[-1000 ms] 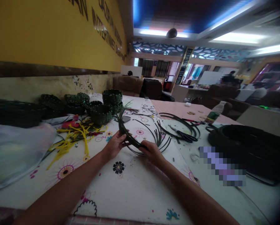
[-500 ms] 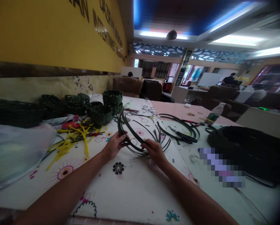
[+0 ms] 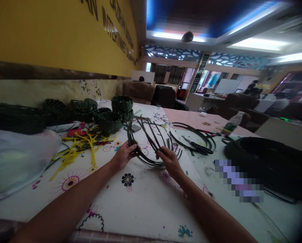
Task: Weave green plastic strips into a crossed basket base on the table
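Several dark green weaving strips [image 3: 147,161] form a loose curved bundle above the flowered tablecloth [image 3: 141,209]. My left hand [image 3: 124,154] is closed around the left side of the bundle, thumb on top. On the right, my right hand [image 3: 168,159] pinches the ends of a few strips, which fan apart as they rise toward the far end. The fingertips of my right hand are partly hidden behind the strips. Beyond my right hand, scissors [image 3: 200,147] with dark handles lie beside more curved strips [image 3: 191,126].
Dark green woven baskets [image 3: 110,122] stand at the back left, behind yellow strips [image 3: 91,148]. A plastic bag [image 3: 19,162] lies at the left. To the right are a bottle [image 3: 234,123] and a big dark coil [image 3: 264,162]. People sit far off in the room.
My right hand has shifted slightly up and right. The strips it holds, close together before, are now spread into a fan. My left hand keeps its grip.
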A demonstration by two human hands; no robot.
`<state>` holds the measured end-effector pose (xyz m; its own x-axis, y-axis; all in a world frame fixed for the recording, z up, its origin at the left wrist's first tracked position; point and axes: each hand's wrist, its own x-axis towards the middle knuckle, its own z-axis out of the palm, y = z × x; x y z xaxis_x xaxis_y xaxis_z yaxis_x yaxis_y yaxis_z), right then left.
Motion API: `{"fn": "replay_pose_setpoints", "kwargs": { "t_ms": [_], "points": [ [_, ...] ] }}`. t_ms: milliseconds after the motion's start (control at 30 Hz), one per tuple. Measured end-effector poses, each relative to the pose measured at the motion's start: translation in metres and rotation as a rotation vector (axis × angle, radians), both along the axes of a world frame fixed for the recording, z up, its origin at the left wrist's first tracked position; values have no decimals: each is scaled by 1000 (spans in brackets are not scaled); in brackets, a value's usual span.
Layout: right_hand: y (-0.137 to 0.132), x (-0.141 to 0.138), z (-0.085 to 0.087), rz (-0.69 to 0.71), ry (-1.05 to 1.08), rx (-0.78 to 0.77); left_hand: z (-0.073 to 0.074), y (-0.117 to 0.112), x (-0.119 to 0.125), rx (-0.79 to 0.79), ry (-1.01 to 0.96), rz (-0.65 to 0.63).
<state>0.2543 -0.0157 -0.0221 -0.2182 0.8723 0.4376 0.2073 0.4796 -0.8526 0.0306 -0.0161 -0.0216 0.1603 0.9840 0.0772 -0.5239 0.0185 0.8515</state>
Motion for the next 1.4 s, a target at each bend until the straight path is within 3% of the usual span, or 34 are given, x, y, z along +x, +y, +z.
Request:
{"fn": "replay_pose_setpoints", "kwargs": {
  "t_ms": [200,600,800,1400],
  "points": [
    [1,-2,-5,60,115,-101,-2,2,1,16,4,-12],
    [-1,-4,-5,57,32,-126,-1,1,3,23,-10,-4],
    [2,-2,-7,86,-142,-37,-3,2,3,19,-10,19],
    [-1,-7,-3,70,-294,148,0,-1,4,32,11,4]
  ]
}}
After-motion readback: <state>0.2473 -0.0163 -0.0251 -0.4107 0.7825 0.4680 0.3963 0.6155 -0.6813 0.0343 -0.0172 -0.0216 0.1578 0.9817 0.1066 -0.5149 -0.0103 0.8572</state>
